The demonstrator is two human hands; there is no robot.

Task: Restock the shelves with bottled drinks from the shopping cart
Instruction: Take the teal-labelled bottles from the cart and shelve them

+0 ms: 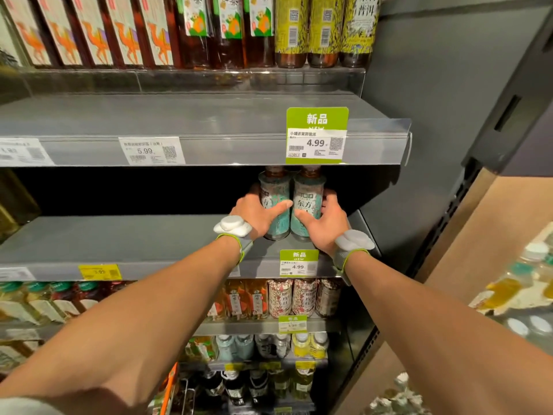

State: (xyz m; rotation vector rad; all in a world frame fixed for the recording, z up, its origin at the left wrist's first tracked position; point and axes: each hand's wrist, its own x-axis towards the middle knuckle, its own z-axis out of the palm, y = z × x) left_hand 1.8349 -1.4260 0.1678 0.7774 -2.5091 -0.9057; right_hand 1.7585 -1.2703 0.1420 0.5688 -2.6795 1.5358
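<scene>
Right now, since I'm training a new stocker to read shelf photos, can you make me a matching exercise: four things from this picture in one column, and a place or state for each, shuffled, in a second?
Things
1. left hand
2. right hand
3. yellow price tag
4. camel-label bottles

Place or state
A. on the uppermost shelf in view, at the left
B. grips the right teal-label bottle
C. on the front edge of the shelf under the hands, at the left
D. grips the left teal-label bottle

Pairs: 1-D, 2-B, 3-C, 4-A
</scene>
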